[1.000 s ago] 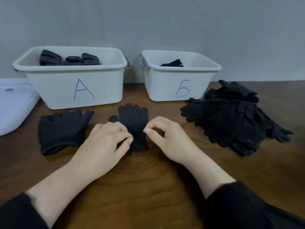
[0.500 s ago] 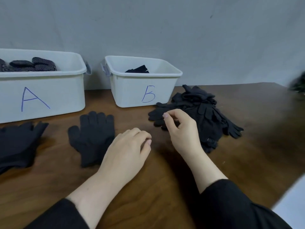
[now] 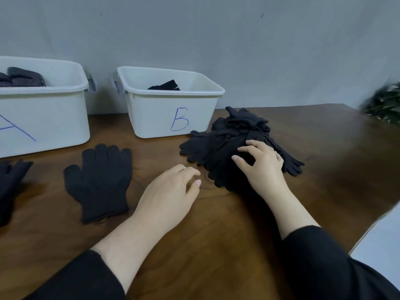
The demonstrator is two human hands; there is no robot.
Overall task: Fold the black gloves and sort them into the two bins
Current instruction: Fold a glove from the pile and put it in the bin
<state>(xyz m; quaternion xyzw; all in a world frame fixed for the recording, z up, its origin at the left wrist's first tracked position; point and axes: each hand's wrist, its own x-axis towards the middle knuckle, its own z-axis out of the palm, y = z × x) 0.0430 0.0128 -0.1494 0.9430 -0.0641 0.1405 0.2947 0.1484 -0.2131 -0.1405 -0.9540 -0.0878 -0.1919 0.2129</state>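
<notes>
Grey wall behind; dark wooden counter (image 3: 238, 224) fills the lower frame.

Head view: bin A (image 3: 54, 118) at left edge, striped folded gloves inside. Bin B (image 3: 173, 113) centre, one dark folded piece in it. Single glove (image 3: 100, 180) lies flat, left of centre, fingers toward the bins. Loose glove pile (image 3: 227, 146) right of bin B. Right hand (image 3: 262, 163) rests on the pile, fingers curled into the fabric, seemingly gathering a glove. Left hand (image 3: 173, 195) rests on the counter between glove and pile, loosely curled, holding nothing.

Step, by my reading: fetching a mate for the flat glove. Next calls for lifting one glove free without dragging others.
</notes>
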